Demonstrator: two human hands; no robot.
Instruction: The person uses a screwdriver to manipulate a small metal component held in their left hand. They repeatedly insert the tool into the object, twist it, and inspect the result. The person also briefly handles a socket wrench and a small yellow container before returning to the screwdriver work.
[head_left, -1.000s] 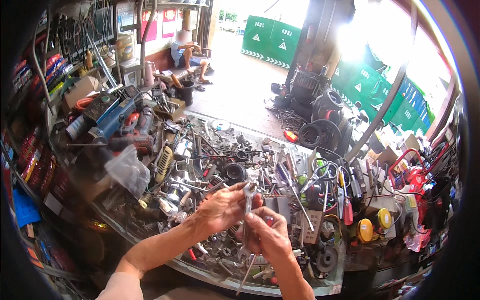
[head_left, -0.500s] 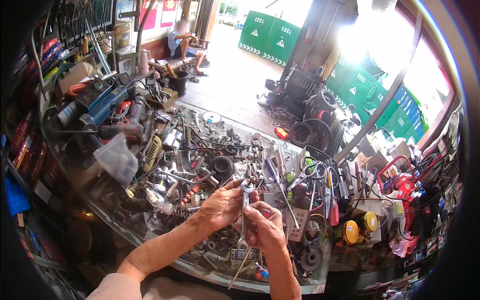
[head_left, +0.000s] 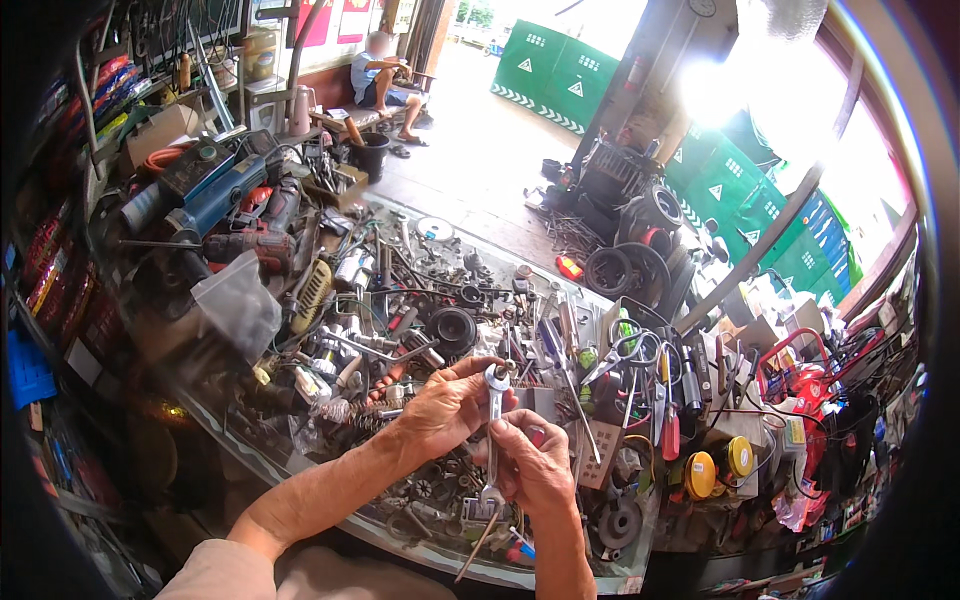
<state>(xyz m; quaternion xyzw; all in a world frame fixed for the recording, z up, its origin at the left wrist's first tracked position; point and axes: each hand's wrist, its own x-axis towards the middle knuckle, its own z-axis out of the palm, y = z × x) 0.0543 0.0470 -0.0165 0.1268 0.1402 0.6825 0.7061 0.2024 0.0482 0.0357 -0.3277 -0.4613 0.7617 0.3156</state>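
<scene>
Wrench of silver-coloured metal (head_left: 496,405), long and slim, stands nearly upright between the two bare hands, above a cluttered worktop (head_left: 410,553). The left hand (head_left: 452,410) comes in from the left with its fingers behind the wrench's upper, ring-shaped end; a small metal piece (head_left: 510,366) shows at its fingertips, just beside that ring, too small to tell its kind or whether it passes through. The right hand (head_left: 536,458) has a narrow grip on the wrench's shaft, thumb against it below the ring, while the forked lower end points down beside the curled fingers. A thin straight metal rod (head_left: 478,546) slants down and leftward from below the right hand; its upper end is hidden, so I cannot tell whether that grip holds it too. Beyond the left hand lies a round black ringed part (head_left: 451,328), with a grey coil spring (head_left: 348,411) near the left forearm. Right of the hands are scissors with looped handles (head_left: 637,350), a red-handled tool (head_left: 671,438) and two round yellow lids (head_left: 700,475). A grey round disc (head_left: 620,523) lies right of the right wrist. Farther off, a person (head_left: 383,85) sits on a bench.
</scene>
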